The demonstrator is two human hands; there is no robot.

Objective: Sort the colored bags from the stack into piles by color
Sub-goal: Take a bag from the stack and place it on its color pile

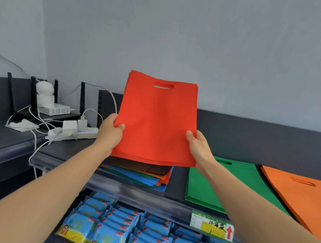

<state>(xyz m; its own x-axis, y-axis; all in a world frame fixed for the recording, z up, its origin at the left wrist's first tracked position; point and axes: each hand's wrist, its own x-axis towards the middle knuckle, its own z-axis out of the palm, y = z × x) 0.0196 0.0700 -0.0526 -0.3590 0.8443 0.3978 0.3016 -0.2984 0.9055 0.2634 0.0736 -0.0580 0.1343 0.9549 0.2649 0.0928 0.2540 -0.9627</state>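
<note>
A bundle of flat red bags (pixel 157 119) with a cut-out handle is lifted upright above the shelf. My left hand (pixel 110 132) grips its lower left edge and my right hand (pixel 199 147) grips its lower right corner. Under it lies the mixed stack (pixel 144 173), showing a dark brown bag on top with orange, green and blue layers below. To the right on the shelf rest a green pile (pixel 227 183) and, beyond it, an orange pile (pixel 300 193).
The dark shelf (pixel 177 177) has a clear plastic front rail with a green and yellow price label (pixel 211 225). At the left stand a router, a white camera and a power strip (pixel 78 133) with cables. Blue packets (pixel 114 227) fill the shelf below.
</note>
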